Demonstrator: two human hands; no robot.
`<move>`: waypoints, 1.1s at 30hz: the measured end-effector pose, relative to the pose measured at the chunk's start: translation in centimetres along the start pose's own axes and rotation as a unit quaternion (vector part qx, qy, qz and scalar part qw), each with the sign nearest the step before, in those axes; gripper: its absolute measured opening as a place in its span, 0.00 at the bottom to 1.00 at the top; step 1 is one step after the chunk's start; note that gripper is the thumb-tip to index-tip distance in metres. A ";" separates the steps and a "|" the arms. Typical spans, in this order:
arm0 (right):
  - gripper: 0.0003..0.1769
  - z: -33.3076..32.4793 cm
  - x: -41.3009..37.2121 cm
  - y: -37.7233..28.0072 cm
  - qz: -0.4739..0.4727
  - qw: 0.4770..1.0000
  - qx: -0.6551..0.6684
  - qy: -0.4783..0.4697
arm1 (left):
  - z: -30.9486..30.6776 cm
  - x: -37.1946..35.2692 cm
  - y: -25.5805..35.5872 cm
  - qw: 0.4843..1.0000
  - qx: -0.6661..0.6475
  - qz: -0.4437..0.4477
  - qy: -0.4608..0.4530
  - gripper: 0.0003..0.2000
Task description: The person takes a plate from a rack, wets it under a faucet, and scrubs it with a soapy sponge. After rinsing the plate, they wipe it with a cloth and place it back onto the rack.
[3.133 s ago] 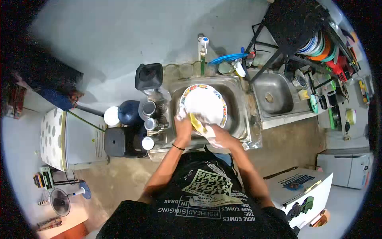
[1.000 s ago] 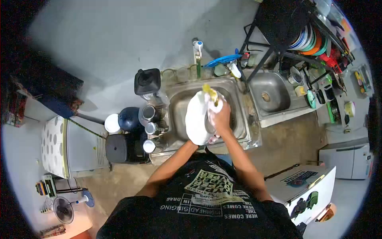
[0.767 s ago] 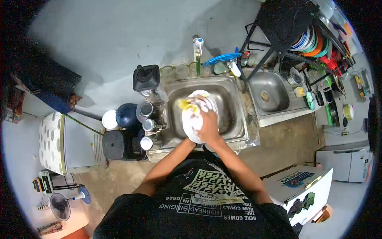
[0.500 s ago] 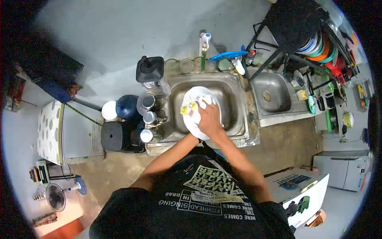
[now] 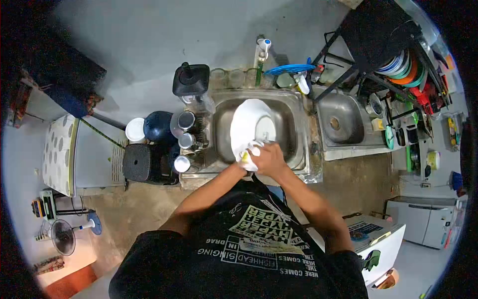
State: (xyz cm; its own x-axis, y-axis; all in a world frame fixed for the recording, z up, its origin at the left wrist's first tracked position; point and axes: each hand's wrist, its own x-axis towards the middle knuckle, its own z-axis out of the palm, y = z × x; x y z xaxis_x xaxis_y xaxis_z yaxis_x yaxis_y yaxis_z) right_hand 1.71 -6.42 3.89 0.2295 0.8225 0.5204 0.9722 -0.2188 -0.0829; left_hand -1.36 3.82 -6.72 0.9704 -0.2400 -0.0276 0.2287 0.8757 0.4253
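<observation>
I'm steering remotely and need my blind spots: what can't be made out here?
All in the head view:
- Left hand: fingers hidden behind the dish.
- Scrubber: largely covered by suds and right hand.
- Dish's far face: turned away.
- Large sink's drain: not visible, probably behind the dish.

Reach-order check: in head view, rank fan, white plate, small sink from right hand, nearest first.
From the right hand:
1. White plate, just ahead-left, over the large sink.
2. Small sink, to the right.
3. Fan, far left.
</observation>
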 end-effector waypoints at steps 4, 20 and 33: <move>0.19 -0.9 2.8 0.7 0.051 0.998 -0.003 -0.024 | 0.5 0.2 0.1 0.989 0.115 0.075 0.048 0.40; 0.27 5.3 -1.5 9.9 0.529 0.834 0.154 -0.002 | 0.9 0.2 1.2 0.896 -0.336 -0.251 -0.145 0.36; 0.14 0.5 -1.2 5.9 0.505 0.743 0.419 0.128 | 2.1 0.2 4.4 0.946 -0.268 -0.151 -0.101 0.45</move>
State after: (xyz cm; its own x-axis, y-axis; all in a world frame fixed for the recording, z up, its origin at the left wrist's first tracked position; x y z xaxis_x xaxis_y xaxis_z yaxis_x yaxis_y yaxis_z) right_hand 7.24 -8.45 2.39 0.9502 0.3100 -0.0313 0.0212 -0.1645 -0.9862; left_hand -0.30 6.74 -2.95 0.8318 -0.5415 0.1224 0.5529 0.8277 -0.0959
